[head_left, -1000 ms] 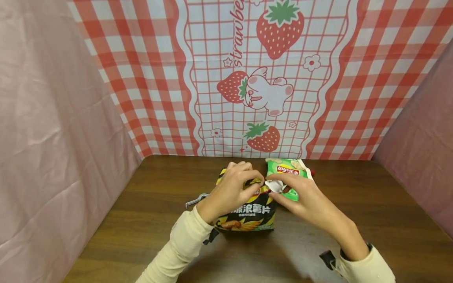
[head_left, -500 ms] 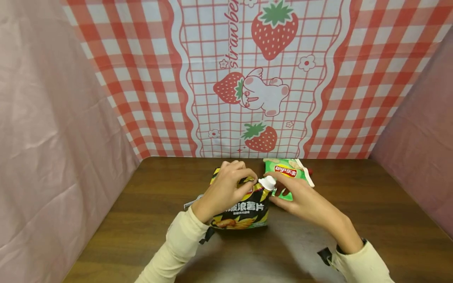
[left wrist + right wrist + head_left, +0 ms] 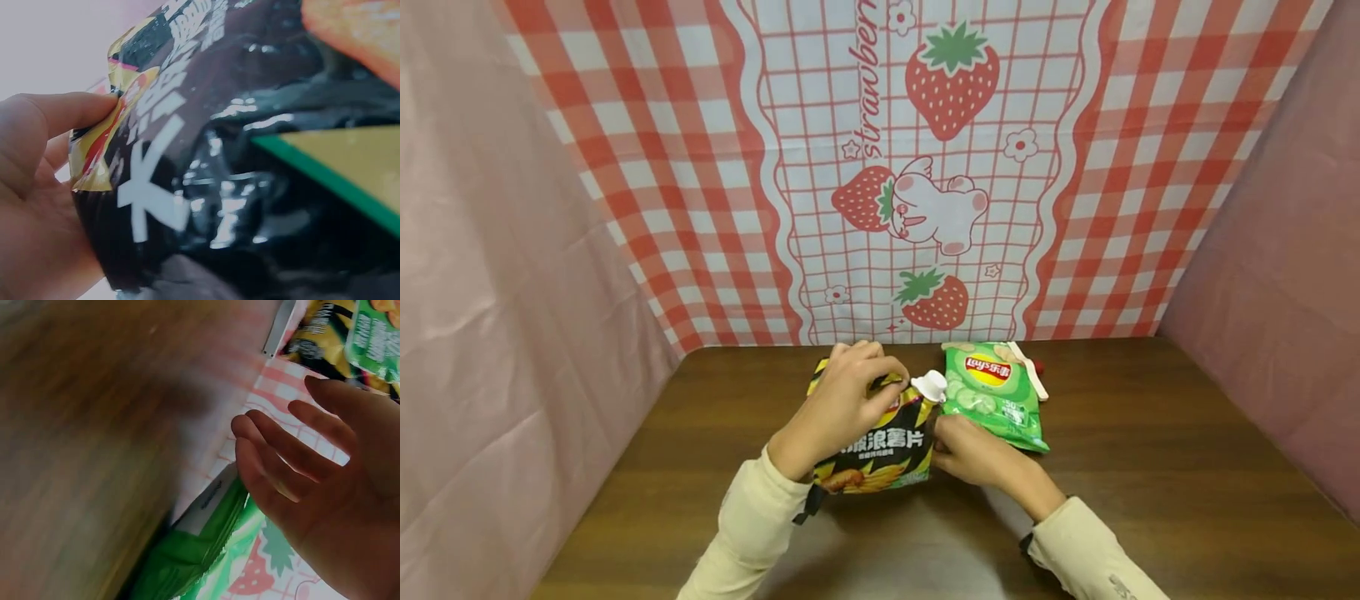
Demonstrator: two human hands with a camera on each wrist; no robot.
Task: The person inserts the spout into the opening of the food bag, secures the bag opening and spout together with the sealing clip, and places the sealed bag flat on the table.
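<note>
A black and yellow potato chip bag (image 3: 880, 450) stands on the table in the head view, a white capped spout (image 3: 931, 385) sitting at its top right corner. My left hand (image 3: 850, 400) pinches the bag's top edge; in the left wrist view the thumb (image 3: 81, 112) lies over the front, with other fingers partly hidden behind. Low beside the bag's right edge is my right hand (image 3: 973, 454). Its fingers look loosely bent and hold nothing in the right wrist view, apart from the black bag at upper right.
Behind and to the right lies a green Lay's chip bag (image 3: 985, 392), with a white sealing clip (image 3: 1028, 371) along its right edge. The wooden table (image 3: 1112, 467) ends at a checked strawberry cloth (image 3: 700, 208). Pink cloth (image 3: 497, 292) hangs at both sides.
My right hand has left the white spout and dropped down beside the bag's lower right side. The spout stays upright on the corner. My left hand keeps its hold while the head view shifts.
</note>
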